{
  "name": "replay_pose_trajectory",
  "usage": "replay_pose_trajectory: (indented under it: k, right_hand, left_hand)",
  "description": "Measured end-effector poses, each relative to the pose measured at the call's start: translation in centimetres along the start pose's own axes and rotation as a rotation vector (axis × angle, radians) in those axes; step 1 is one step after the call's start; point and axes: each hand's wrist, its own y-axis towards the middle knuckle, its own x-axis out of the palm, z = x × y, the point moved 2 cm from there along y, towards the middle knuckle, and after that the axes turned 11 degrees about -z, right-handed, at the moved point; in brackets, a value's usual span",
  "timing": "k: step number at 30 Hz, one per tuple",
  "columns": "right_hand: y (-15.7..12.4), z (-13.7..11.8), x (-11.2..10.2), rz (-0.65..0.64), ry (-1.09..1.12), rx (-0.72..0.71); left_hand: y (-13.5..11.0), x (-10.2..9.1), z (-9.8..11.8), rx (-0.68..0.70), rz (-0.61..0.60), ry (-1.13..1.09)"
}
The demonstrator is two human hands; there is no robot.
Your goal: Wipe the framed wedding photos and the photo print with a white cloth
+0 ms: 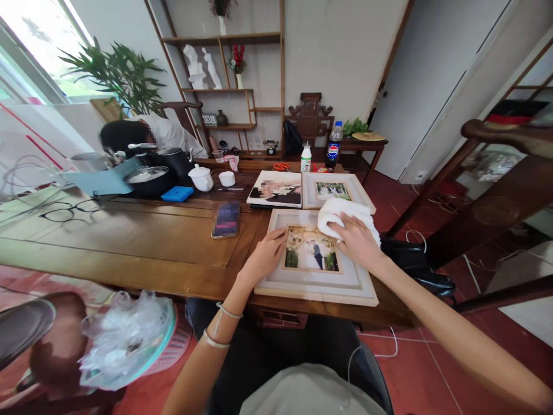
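A framed photo [313, 288] with a pale border lies face up on the wooden table in front of me. My left hand [271, 246] rests on its left part, fingers stretched out beside the inner picture. At the upper right of the frame, my right hand [358, 241] is closed on a white towel [345, 208], which touches the frame and hangs past its right edge. Just behind lie a second framed photo [309, 199] and, to its left, a photo album [273, 180] with a picture on its cover.
Left of the frame lies a phone [226, 219]. A white teapot [201, 177], blue box [177, 193] and eyeglasses [69, 212] are farther left. A milk bottle [306, 158] and cola bottle [334, 145] stand behind. A bag-lined basket [170, 346] is on the floor. Another person leans at the far left.
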Motion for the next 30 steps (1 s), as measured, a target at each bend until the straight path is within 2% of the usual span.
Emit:
replay_pose_trajectory:
  k: [3, 5, 10, 13, 15, 18, 22, 24, 27, 30]
  right_hand:
    - [0.9, -0.5, 0.1, -0.035, -0.035, -0.039]
    - [0.1, -1.8, -0.1, -0.076, -0.019, -0.106]
    - [-5.5, -6.2, -1.9, -0.174, 0.111, -0.249]
    - [-8.6, -8.4, -2.7, -0.161, 0.192, -0.333]
    - [-9.3, -8.8, -2.7, -0.131, 0.225, -0.347]
    - [-8.1, -7.2, -1.9, -0.12, 0.24, -0.283]
    - [-4.3, -3.3, -1.0, -0.092, 0.141, -0.117]
    - [-2.6, -2.5, -1.0, -0.076, 0.095, -0.038]
    - [-1.5, -4.5, -1.6, -0.105, 0.12, -0.024]
    - [-1.8, -9.5, -2.3, -0.179, 0.223, -0.153]
  left_hand:
    - [0.0, 0.0, 0.0, -0.019, 0.014, -0.016]
    - [0.1, 0.1, -0.1, -0.016, 0.013, -0.019]
    - [0.1, 0.2, -0.2, -0.006, -0.004, 0.005]
    - [0.1, 0.2, -0.1, 0.005, -0.007, 0.022]
    - [0.1, 0.1, -0.1, 0.019, -0.004, 0.029]
    - [0.1, 0.1, -0.1, 0.019, -0.007, 0.03]
    - [0.1, 0.1, -0.1, 0.008, -0.017, 0.021]
    - [0.1, 0.1, -0.1, -0.001, -0.01, 0.007]
    - [0.2, 0.3, -0.3, -0.025, 0.017, -0.027]
    - [0.5, 0.5, -1.0, -0.01, 0.028, -0.05]
